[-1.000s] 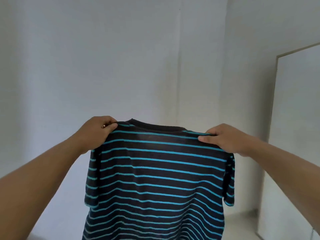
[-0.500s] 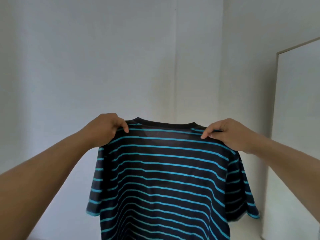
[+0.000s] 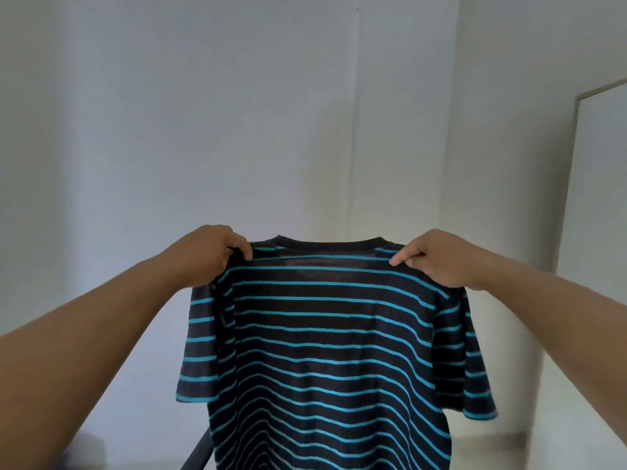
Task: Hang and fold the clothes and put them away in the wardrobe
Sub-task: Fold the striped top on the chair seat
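**Striped tee held up by both shoulders**

Shirt time. The person has a dark t-shirt (image 3: 325, 351) with thin turquoise stripes held out in front of them, arms stretched forward, so it hangs flat like a banner against the pale wall (image 3: 169, 130). It's up in the air, not touching anything I can see, and the bottom hem runs off the lower edge of view.

Left hand (image 3: 210, 254) is curled round the fabric at the left shoulder seam, just beside the dark ribbed collar (image 3: 327, 244). Knuckles face up, fingertips tucked over the edge of the cloth. Right hand (image 3: 437, 257) does the same on the other shoulder, more of a pinch, with thumb and forefinger nipping the seam and the other fingers bunched behind. The collar sits between the two hands, sagging only a little.

Both short sleeves droop down from the grips. The left sleeve (image 3: 200, 354) hangs folded in a bit; the right sleeve (image 3: 464, 364) flares out wider.

Off to the right there's a tall white panel (image 3: 600, 232) with a light wood edge, could be a door, can't say for sure. Down low, next to the shirt's left side, a dark slanted bar (image 3: 198, 452) pokes into view; can't tell what it belongs to.
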